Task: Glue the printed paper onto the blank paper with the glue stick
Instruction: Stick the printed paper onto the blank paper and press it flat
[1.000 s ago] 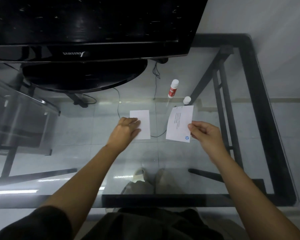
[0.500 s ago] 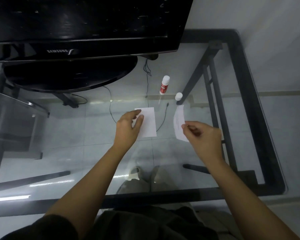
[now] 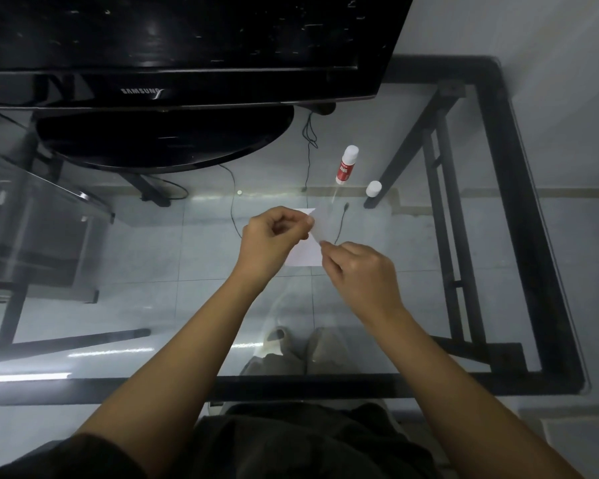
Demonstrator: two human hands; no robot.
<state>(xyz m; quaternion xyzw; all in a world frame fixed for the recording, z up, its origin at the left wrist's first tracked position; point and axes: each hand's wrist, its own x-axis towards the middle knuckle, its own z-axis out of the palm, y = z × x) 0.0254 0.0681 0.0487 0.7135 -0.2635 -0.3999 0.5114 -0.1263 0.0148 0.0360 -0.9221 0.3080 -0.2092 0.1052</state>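
Observation:
The printed paper (image 3: 320, 223) is in the air over the glass table, blurred and turned so no print shows. My left hand (image 3: 274, 236) pinches its upper corner. My right hand (image 3: 360, 271) pinches its lower edge. Right below it the blank paper (image 3: 305, 258) lies flat on the glass, partly hidden by my left hand. The red and white glue stick (image 3: 346, 165) lies uncapped farther back, and its white cap (image 3: 373, 188) stands just to its right.
A black monitor (image 3: 173, 46) on a round stand (image 3: 166, 140) fills the back left of the glass table (image 3: 412, 236). The table's black frame (image 3: 533, 271) runs along the right and front edges. Thin cables (image 3: 307, 157) and my feet show through the glass.
My right hand has carried the printed paper left over the blank paper and turned it. My left hand has lifted off the blank paper and taken the printed paper's upper corner.

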